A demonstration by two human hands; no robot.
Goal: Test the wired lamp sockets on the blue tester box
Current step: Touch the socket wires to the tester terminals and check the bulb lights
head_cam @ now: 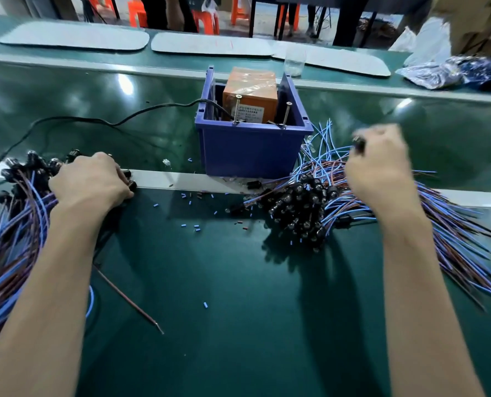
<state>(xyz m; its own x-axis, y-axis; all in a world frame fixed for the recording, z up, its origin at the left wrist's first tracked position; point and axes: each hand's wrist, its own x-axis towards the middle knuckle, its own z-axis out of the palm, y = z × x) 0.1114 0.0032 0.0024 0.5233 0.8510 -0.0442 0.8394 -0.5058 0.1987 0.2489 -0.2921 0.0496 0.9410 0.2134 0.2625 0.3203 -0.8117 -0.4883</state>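
Note:
The blue tester box (250,150) stands in the middle of the green bench, with an orange block (250,94) inside and two long screws (236,108) sticking up at its front rim. A heap of black lamp sockets on blue and brown wires (298,207) lies right of the box. Another bundle of wired sockets (23,181) lies at the left. My left hand (92,179) rests on the left bundle, its fingers curled over sockets at the metal strip. My right hand (382,164), blurred, is raised right of the box and grips a black socket (359,145).
A black cable (95,120) runs from the box to the left. Small blue and red sleeve bits (197,226) are scattered on the bench. A loose brown wire (129,300) lies near my left forearm. A clear cup (294,63), white trays and plastic bags sit behind.

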